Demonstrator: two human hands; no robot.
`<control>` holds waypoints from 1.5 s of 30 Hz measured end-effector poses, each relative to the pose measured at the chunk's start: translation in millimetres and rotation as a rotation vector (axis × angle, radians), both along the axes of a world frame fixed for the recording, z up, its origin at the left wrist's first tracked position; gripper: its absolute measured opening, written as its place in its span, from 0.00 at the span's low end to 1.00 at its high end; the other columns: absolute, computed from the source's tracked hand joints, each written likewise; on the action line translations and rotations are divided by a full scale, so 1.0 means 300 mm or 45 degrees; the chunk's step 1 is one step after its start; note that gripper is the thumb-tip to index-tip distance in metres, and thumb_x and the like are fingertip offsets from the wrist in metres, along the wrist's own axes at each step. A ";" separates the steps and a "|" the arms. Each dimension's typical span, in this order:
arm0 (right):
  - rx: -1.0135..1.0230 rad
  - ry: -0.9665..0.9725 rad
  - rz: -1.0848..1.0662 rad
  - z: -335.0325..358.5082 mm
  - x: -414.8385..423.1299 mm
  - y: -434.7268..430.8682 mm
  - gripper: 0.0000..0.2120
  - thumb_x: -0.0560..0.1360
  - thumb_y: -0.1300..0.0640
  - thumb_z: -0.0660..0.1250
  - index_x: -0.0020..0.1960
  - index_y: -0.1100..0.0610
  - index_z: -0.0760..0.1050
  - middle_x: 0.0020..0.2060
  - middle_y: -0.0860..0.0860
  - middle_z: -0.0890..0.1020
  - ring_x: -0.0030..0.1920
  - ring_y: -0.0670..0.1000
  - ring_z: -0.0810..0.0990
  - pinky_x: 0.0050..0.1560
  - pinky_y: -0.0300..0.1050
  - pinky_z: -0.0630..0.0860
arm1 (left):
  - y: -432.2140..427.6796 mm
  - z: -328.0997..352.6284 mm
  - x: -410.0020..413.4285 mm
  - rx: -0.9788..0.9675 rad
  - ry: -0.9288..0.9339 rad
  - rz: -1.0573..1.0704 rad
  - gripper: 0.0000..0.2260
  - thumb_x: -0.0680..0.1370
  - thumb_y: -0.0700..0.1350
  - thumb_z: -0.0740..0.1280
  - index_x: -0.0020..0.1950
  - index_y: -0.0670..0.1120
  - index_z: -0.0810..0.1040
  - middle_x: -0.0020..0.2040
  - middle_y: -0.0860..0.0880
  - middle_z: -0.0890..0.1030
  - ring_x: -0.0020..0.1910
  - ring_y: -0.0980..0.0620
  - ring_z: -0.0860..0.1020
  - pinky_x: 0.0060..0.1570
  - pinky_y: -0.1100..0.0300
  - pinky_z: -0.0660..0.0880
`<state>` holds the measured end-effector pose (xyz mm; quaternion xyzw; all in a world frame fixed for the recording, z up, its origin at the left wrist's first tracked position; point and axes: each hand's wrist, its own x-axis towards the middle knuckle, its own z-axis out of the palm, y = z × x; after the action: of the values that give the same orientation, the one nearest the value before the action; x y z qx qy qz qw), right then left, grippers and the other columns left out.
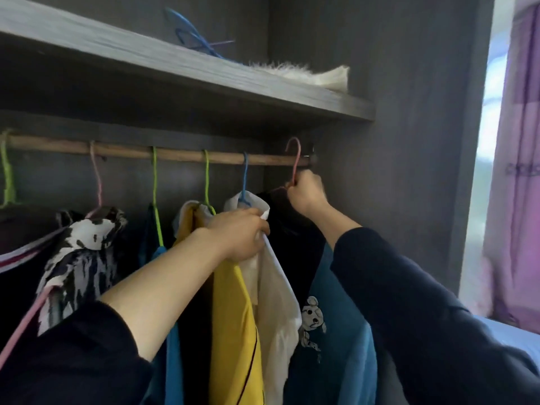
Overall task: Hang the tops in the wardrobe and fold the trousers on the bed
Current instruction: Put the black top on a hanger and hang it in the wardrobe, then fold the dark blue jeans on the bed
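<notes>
Right hand (306, 191): fingers curled tight round the neck of a pink hanger (298, 154), just below its hook, at the right end of the rail (175, 154). Hook up over the rail end; seated on it or not, cannot tell. Teal top (336, 287), dark collar and cartoon dog print, hung from that hanger directly below the fingers, beside the right wall of the wardrobe (394, 141).

Left hand (239, 235): fingers bunched round the shoulder of a white top (277, 287), cloth pinched against the thumb, just left of the teal top. White top on a blue hanger (245, 171), hooked over the rail.

Further left along the rail: yellow top (233, 302) against the left wrist, then a black-and-white top (79, 252).

Shelf (204, 74) above the rail: spare hangers (193, 33), white fur piece (306, 74) near its right edge.

Far right: purple curtain (520, 171), bed corner (514, 340).
</notes>
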<state>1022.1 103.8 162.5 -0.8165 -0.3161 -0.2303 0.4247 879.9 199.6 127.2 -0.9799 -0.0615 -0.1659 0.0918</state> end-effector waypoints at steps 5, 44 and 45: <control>-0.004 0.029 -0.004 0.015 0.066 0.083 0.09 0.78 0.60 0.62 0.55 0.61 0.78 0.51 0.58 0.81 0.52 0.59 0.80 0.44 0.47 0.75 | 0.002 -0.025 0.018 0.030 -0.092 -0.007 0.16 0.81 0.52 0.57 0.68 0.57 0.71 0.75 0.54 0.61 0.70 0.48 0.67 0.60 0.51 0.71; -0.069 -0.325 -0.123 -0.481 -0.348 -0.960 0.13 0.73 0.62 0.65 0.57 0.59 0.76 0.53 0.51 0.77 0.58 0.50 0.67 0.57 0.40 0.65 | -0.687 -0.332 0.026 -0.330 -0.967 -0.645 0.13 0.73 0.38 0.59 0.54 0.41 0.79 0.52 0.45 0.80 0.54 0.45 0.75 0.50 0.50 0.75; -0.090 -0.308 -0.164 -0.509 -0.353 -1.035 0.13 0.73 0.62 0.65 0.57 0.59 0.76 0.53 0.51 0.77 0.59 0.50 0.67 0.57 0.41 0.65 | -0.761 -0.359 0.033 -0.312 -0.956 -0.663 0.13 0.73 0.39 0.59 0.53 0.41 0.78 0.52 0.45 0.80 0.53 0.44 0.75 0.49 0.49 0.75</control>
<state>916.1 -206.8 9.6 -0.8157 -0.3201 -0.3426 0.3388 889.9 -28.7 19.6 -0.8386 0.1382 -0.5178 -0.0978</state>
